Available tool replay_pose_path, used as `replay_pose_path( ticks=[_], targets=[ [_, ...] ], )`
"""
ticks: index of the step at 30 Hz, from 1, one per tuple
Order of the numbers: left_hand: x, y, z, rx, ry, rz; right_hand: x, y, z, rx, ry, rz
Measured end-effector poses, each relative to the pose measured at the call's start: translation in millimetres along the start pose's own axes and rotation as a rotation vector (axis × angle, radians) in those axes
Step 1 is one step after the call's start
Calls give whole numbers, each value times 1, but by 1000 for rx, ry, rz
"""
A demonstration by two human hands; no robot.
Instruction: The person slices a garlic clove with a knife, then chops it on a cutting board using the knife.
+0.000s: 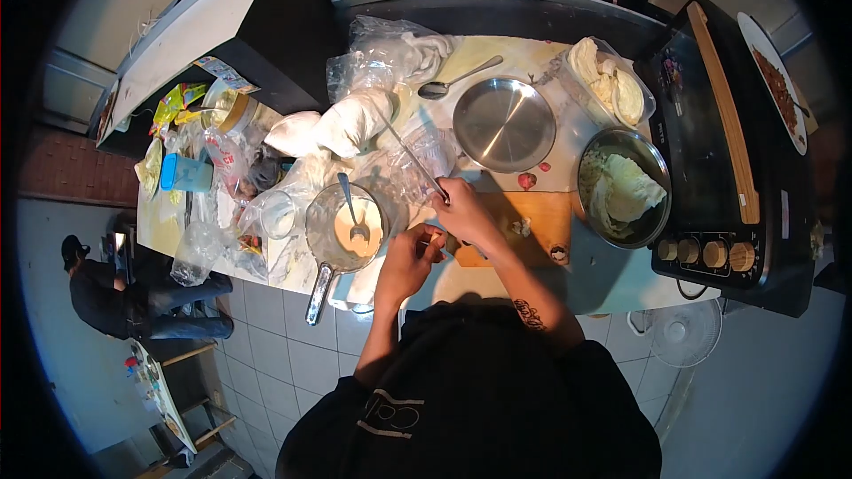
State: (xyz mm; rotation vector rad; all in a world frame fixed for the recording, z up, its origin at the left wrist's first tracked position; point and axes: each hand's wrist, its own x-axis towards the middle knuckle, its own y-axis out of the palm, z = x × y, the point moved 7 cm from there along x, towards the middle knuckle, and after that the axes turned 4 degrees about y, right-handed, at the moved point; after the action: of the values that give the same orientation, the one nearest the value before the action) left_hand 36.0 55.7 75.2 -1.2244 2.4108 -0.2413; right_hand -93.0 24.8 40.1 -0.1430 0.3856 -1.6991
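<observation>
My right hand (pixel 466 213) is closed around the handle of a knife (pixel 410 155), its long thin blade pointing up and to the left. Close beside it, my left hand (pixel 410 264) has its fingertips pinched together; what lies between them is too small to name. Both hands are over the left end of a wooden cutting board (pixel 546 213), with pale scraps (pixel 521 227) and a small dark-rimmed piece on it. Just beyond the board lie small red bulbs, perhaps shallots (pixel 527 181). A glass pan (pixel 312 232) with a spoon (pixel 347 200) in beige sauce stands left of my left hand.
A steel plate (pixel 504 124) and a spoon (pixel 435 89) lie farther back. A steel bowl (pixel 661 182), a plastic tub of dough-like pieces (pixel 652 102) and a black oven (pixel 710 142) stand right. Plastic bags (pixel 355 120) crowd the left. Another person (pixel 106 293) stands far left.
</observation>
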Motion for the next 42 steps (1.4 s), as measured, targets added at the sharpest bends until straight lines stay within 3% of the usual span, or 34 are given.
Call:
replay_pose_path(
  ticks=[2,9,15,18,20,21,25,30,35,42],
  targets=[
    [3,1,4,27,-15,-1,3,-4,-2,-107,-18,-148],
    [6,2,9,42,-40,-9,12,-2,-8,-48,26,-272],
    [8,-3,18,5,98,-122,-5,-16,-4,-20,54,-191],
    [10,1,22,-91,106,-115,-31,-34,-4,93,20,-72],
    [11,2,19,-251,217,-151,-50,-45,-10,196,35,-32],
    [13,3,15,-284,244,-176,-62,-52,-8,269,118,0],
    [10,9,-2,-385,142,-180,-95,-73,2,247,135,-19],
    [9,21,-17,-436,229,-106,-129,-87,19,127,119,-119],
    [7,42,-27,-696,299,61,-147,-99,45,139,168,-166],
    [6,67,-35,-1068,172,256,-160,-107,61,121,150,-178]
  ],
)
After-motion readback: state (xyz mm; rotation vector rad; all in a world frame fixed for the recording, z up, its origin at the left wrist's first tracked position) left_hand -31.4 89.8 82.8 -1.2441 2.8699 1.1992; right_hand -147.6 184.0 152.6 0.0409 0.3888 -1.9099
